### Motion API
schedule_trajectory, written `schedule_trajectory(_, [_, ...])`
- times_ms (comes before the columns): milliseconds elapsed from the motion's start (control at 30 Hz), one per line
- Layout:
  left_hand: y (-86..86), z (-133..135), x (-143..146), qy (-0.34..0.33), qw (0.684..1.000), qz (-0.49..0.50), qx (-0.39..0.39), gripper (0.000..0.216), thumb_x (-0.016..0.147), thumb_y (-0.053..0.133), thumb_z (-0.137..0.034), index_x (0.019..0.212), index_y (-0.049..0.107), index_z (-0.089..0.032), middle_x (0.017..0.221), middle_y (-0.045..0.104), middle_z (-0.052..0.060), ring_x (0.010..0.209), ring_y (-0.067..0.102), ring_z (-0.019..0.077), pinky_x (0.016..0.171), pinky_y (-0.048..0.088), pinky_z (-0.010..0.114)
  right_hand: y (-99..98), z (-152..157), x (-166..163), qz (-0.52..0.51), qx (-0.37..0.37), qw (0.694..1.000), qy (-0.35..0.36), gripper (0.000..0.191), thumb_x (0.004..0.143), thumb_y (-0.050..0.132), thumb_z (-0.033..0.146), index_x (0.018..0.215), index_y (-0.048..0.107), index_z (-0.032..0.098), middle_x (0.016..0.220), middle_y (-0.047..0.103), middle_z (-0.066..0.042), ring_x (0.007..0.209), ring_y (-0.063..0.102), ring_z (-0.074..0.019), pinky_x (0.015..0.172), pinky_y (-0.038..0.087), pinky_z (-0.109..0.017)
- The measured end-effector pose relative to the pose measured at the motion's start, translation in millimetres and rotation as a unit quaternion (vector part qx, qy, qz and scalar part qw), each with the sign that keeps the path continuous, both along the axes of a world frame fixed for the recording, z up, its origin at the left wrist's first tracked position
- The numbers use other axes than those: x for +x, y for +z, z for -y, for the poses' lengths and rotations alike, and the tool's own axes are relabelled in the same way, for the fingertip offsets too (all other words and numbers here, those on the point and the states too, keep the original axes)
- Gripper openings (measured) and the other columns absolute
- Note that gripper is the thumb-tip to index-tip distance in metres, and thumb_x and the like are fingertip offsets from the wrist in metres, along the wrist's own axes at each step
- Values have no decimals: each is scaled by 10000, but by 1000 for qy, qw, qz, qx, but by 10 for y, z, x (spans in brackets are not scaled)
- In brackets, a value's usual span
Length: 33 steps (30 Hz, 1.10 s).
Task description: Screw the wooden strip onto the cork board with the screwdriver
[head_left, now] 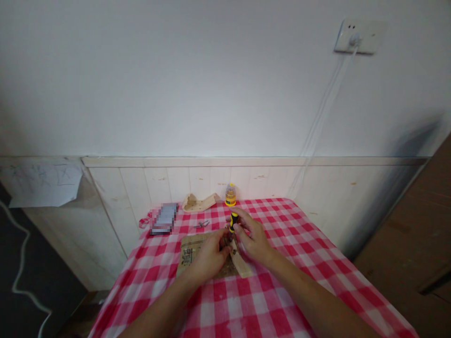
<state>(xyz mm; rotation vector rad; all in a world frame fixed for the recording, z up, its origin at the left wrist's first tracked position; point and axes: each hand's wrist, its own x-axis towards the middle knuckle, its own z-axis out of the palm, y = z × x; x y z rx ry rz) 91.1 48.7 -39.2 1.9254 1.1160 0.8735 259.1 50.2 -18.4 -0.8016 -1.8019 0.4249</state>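
My right hand [256,240] is closed around the yellow and black handle of a screwdriver [234,218], which stands nearly upright, tip down. Beneath it lies a pale wooden strip [241,266] with a small dark spot on its face, resting at the right side of a brown printed sheet or bag [188,256]. The curled fingers of my left hand [212,253] press at the strip's far end, beside the screwdriver's shaft. My fingers hide the tip and whatever it touches.
A red-and-white checked cloth [225,310] covers the table. Towards the wall are a shaped wooden piece [200,204], a clear container with yellow cap and base [230,195], several thin metal pieces [201,225] and a blurred-out flat device [165,218]. A cabinet [408,244] stands right.
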Motion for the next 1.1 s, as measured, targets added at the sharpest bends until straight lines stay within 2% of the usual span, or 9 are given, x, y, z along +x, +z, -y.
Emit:
schedule_trajectory(167, [-21, -15, -9, 2, 1000, 2, -2, 372, 764, 571, -80, 1119, 634, -170, 851, 658, 39, 840, 596, 214, 792, 444, 328, 4, -1, -25, -7, 9, 999, -42, 430, 932, 581, 251, 1357, 559, 310, 1214, 696, -66, 970, 712, -213, 858, 587, -361])
schedule_trajectory(267, [-52, -35, -12, 13, 1000, -6, -1, 383, 759, 569, -74, 1124, 637, -168, 885, 671, 46, 812, 595, 206, 771, 444, 323, 9, -5, -47, -15, 12, 998, -62, 435, 895, 619, 231, 1322, 590, 309, 1228, 695, -63, 962, 711, -208, 848, 593, -359])
schedule_trajectory(533, [-59, -38, -6, 19, 1000, -10, 7, 406, 743, 584, -61, 1130, 642, -172, 881, 674, 37, 765, 582, 187, 709, 424, 297, 21, -10, -69, -37, -12, 995, -96, 439, 841, 689, 249, 1271, 602, 284, 985, 738, -26, 774, 712, -183, 700, 599, -310])
schedule_trajectory(867, [-99, -58, -15, 26, 1000, -5, 15, 425, 731, 591, -73, 1138, 644, -183, 802, 639, 9, 703, 559, 166, 636, 391, 274, -12, -10, -42, 21, 64, 991, -113, 427, 900, 650, 261, 1321, 582, 286, 1156, 718, -68, 895, 713, -197, 844, 601, -363])
schedule_trajectory(1100, [-129, -68, -18, 28, 1000, 11, 11, 418, 721, 607, -89, 1127, 644, -182, 846, 666, 17, 731, 579, 165, 666, 409, 273, 33, 69, -29, 37, 62, 994, -82, 509, 916, 541, 169, 1408, 497, 290, 1252, 676, -80, 974, 705, -200, 866, 601, -365])
